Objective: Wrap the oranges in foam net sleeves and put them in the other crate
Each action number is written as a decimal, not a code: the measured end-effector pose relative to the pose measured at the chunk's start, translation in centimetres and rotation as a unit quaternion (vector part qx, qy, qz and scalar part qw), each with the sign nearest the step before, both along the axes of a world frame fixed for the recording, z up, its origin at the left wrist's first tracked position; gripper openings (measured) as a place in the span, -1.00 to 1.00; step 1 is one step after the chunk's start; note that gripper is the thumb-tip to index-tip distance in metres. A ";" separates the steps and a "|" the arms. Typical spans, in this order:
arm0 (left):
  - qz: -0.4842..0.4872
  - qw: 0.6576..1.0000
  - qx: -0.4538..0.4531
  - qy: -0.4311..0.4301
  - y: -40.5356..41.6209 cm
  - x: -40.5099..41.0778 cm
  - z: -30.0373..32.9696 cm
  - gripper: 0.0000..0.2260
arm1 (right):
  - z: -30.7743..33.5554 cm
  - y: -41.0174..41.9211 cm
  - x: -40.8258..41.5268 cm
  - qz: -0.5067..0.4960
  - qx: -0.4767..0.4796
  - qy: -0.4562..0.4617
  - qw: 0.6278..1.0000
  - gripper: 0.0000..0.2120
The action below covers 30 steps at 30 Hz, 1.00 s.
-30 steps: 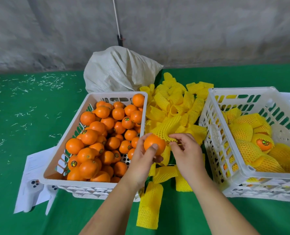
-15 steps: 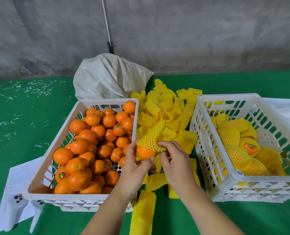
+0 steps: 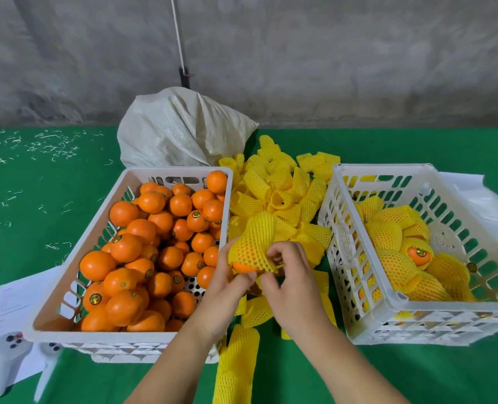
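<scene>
Sleeve half on orange, between the crates

Head view: left hand [image 3: 227, 282] grips an orange [image 3: 243, 267] from below; right hand [image 3: 290, 282] fingers pinch the foam net sleeve [image 3: 252, 247] covering its top. Both are held just right of the left crate [image 3: 67, 266] of bare oranges. Right crate [image 3: 344, 258], further right, holds wrapped ones. Loose sleeves [image 3: 282, 193] lie between, on the green desk [image 3: 23, 205].

White sack [image 3: 180, 132] on green cloth [image 3: 38, 199]; white controllers [image 3: 9, 360] on papers [image 3: 12, 298].
</scene>
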<state>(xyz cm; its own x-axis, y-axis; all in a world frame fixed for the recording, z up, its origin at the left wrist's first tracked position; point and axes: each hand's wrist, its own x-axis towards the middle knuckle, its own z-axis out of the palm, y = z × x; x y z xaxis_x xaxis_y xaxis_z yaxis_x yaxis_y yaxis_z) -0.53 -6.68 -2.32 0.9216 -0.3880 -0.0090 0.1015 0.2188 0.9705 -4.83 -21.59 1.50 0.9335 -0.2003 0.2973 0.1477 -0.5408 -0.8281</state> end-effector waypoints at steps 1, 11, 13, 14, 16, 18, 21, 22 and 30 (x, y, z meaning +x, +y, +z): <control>0.010 1.000 0.019 -0.013 -0.2 0.0 0.1 -0.43 | 0.0 -0.4 0.1 -0.005 0.000 0.005 1.000 -0.66; 0.107 0.994 -0.020 0.026 -0.3 0.0 0.3 -0.74 | 0.7 2.6 -1.7 -0.003 -0.071 -0.079 0.994 -0.81; 0.069 0.997 0.000 0.019 0.0 0.0 0.5 -0.74 | 0.6 3.4 -1.8 -0.044 -0.074 -0.070 0.994 -0.74; 0.038 0.999 0.007 0.016 0.2 0.0 0.6 -0.67 | 0.6 3.7 -1.8 -0.063 -0.082 -0.068 0.992 -0.71; -0.021 1.000 0.002 0.016 0.5 0.0 0.7 -0.46 | 0.8 4.1 -1.7 -0.082 -0.090 -0.067 0.990 -0.66; -0.042 0.999 0.004 -0.004 0.4 -0.2 1.1 -0.42 | 1.1 4.0 -1.9 -0.081 -0.091 -0.071 0.990 -0.64; -0.008 1.000 0.005 -0.007 0.0 -0.3 1.3 -0.49 | 1.6 2.8 -2.0 -0.075 -0.096 -0.110 0.986 -0.72; 0.005 1.000 0.003 -0.006 0.0 -0.3 1.2 -0.51 | 1.6 2.6 -2.1 -0.075 -0.110 -0.127 0.983 -0.76; 0.074 0.993 0.049 -0.073 -0.3 -0.1 0.5 -0.52 | 0.4 2.3 -3.1 -0.042 -0.131 -0.166 0.976 -0.88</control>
<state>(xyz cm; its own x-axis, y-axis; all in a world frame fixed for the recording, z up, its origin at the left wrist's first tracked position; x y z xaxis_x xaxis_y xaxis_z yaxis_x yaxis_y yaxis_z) -0.65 -7.03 -1.86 0.9628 -0.2522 0.0973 -0.0675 0.1241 0.9900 -7.88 -19.24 1.92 0.7598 -0.1487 0.6329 0.3308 -0.7496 -0.5733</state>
